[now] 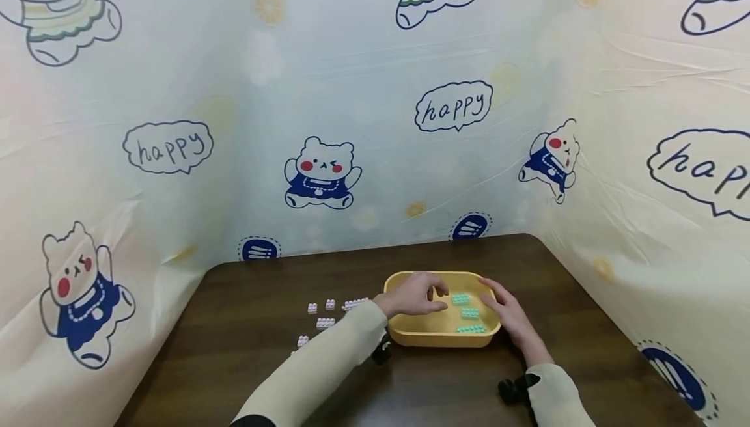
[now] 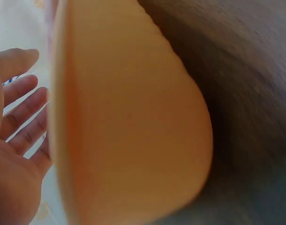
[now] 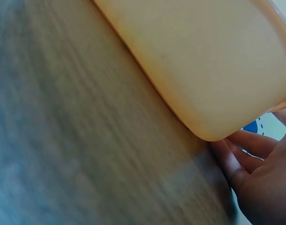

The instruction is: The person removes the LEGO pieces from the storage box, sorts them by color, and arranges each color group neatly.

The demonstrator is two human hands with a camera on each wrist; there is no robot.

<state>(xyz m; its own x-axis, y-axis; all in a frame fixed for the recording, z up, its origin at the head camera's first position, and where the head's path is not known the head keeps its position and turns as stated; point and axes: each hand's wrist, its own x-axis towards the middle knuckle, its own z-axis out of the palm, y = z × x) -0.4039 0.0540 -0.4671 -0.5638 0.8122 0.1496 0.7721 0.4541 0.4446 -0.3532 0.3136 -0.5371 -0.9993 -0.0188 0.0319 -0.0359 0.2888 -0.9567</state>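
A yellow plastic tray [image 1: 442, 341] stands on the table, with three mint-green toy bricks [image 1: 469, 313] on the right of its floor. Over the left part of the tray reaches my left hand [image 1: 415, 294], its fingers loosely bent and nothing between them. In the left wrist view that hand [image 2: 21, 140] shows an empty palm beyond the tray wall [image 2: 133, 117]. My right hand [image 1: 508, 313] grips the tray's right end, thumb at the rim and fingers along the outer wall. From the right wrist, the fingers [image 3: 248, 147] lie against the tray's lower corner.
Several pale lilac toy bricks [image 1: 325, 323] lie on the dark wooden table [image 1: 246, 323] to the left of the tray, some partly behind my left sleeve [image 1: 316, 368]. A printed curtain [image 1: 351, 88] hangs around the table's back and sides.
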